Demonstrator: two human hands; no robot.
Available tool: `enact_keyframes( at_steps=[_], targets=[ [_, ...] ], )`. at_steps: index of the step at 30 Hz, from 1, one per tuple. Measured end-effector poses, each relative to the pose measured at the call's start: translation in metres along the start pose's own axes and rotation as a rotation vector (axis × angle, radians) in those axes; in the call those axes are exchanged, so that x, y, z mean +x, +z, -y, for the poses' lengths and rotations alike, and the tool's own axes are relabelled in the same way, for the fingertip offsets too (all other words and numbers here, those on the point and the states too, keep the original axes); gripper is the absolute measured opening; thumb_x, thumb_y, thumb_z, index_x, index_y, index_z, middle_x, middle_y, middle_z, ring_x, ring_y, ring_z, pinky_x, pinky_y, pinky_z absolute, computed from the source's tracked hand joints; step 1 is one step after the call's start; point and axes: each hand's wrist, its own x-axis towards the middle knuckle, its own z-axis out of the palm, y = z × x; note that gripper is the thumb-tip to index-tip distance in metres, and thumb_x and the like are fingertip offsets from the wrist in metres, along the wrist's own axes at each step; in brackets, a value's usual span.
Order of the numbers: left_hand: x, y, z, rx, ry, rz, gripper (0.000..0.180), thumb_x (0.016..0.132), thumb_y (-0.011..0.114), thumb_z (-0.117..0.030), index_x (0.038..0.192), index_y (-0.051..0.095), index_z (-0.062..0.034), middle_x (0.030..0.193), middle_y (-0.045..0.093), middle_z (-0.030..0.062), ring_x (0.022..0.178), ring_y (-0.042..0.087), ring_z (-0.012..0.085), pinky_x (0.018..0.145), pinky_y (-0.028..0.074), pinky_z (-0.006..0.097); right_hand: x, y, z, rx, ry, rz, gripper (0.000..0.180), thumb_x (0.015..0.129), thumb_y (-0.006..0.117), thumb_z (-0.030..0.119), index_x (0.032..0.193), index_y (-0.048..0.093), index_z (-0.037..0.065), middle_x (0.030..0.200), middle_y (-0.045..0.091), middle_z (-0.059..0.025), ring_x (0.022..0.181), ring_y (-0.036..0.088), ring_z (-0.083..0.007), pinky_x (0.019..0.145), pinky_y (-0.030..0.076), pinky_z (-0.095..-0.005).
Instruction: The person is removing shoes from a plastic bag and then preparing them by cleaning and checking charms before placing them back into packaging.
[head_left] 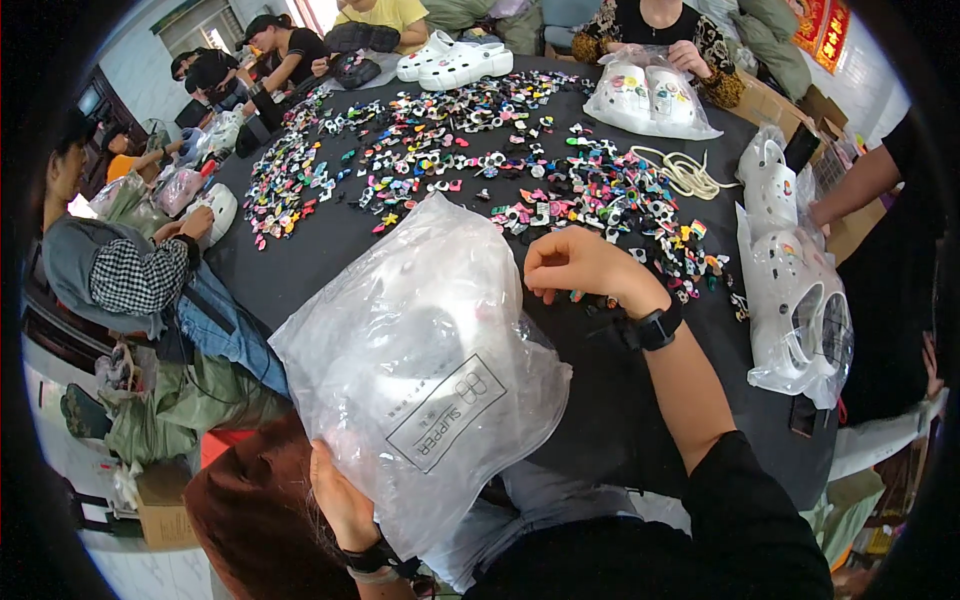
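Observation:
My left hand grips the lower left edge of a large translucent plastic bag, its thumb lying on the outside. The bag is held tilted over the near edge of the table, with dark print on its front. White shapes like clogs show dimly through the film. To the right of the bag, my right hand hovers above the table with its fingers curled in, apart from the bag. Whether anything is pinched in it is hidden. Small colourful shoe charms lie scattered beyond that hand.
White clogs in clear bags rest at the right table edge, near a coiled cream cord. Across the black table are a bagged pair and loose white clogs. Several people work around it; one sits close on my left.

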Motion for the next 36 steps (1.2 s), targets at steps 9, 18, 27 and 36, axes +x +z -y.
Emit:
enact_keyframes(
  at_steps=[9, 18, 27, 36],
  targets=[
    [0.005, -0.03, -0.006, -0.074, -0.011, 0.007, 0.044, 0.103, 0.04, -0.027, 0.133, 0.045, 0.0053, 0.134, 0.051, 0.014, 0.12, 0.052, 0.0235, 0.104, 0.039, 0.037, -0.004, 0.001, 0.009, 0.015, 0.04, -0.009, 0.026, 0.086, 0.069, 0.029, 0.083, 0.07, 0.003, 0.074, 0.068, -0.0017, 0.066, 0.065, -0.0092, 0.055, 0.048, -0.0221],
    [-0.001, -0.011, -0.01, -0.081, -0.039, 0.025, 0.043, 0.103, 0.041, -0.027, 0.132, 0.046, 0.0037, 0.135, 0.051, 0.0138, 0.122, 0.051, 0.0251, 0.105, 0.039, 0.04, 0.012, 0.009, -0.013, 0.185, -0.178, 0.155, 0.019, 0.088, 0.067, 0.019, 0.089, 0.065, 0.001, 0.078, 0.066, -0.0016, 0.066, 0.064, -0.0098, 0.062, 0.05, -0.0223],
    [0.013, -0.037, -0.026, -0.345, -0.116, 0.086, 0.041, 0.1, 0.049, -0.031, 0.128, 0.052, -0.0007, 0.13, 0.057, 0.0115, 0.121, 0.053, 0.0244, 0.105, 0.039, 0.043, -0.009, -0.006, 0.004, 0.601, -0.131, 0.284, 0.016, 0.095, 0.054, 0.024, 0.098, 0.054, 0.008, 0.076, 0.064, -0.0045, 0.048, 0.059, -0.0117, 0.042, 0.038, -0.022],
    [-0.01, -0.057, 0.025, 0.029, -0.003, 0.013, 0.067, 0.098, 0.049, -0.044, 0.144, 0.029, 0.0005, 0.144, 0.039, 0.0118, 0.131, 0.038, 0.0273, 0.108, 0.03, 0.041, 0.0, 0.0, -0.003, 0.09, -0.049, 0.223, 0.034, 0.097, 0.051, 0.038, 0.089, 0.062, 0.006, 0.077, 0.069, -0.0035, 0.061, 0.063, -0.01, 0.05, 0.04, -0.0218]
  ],
)
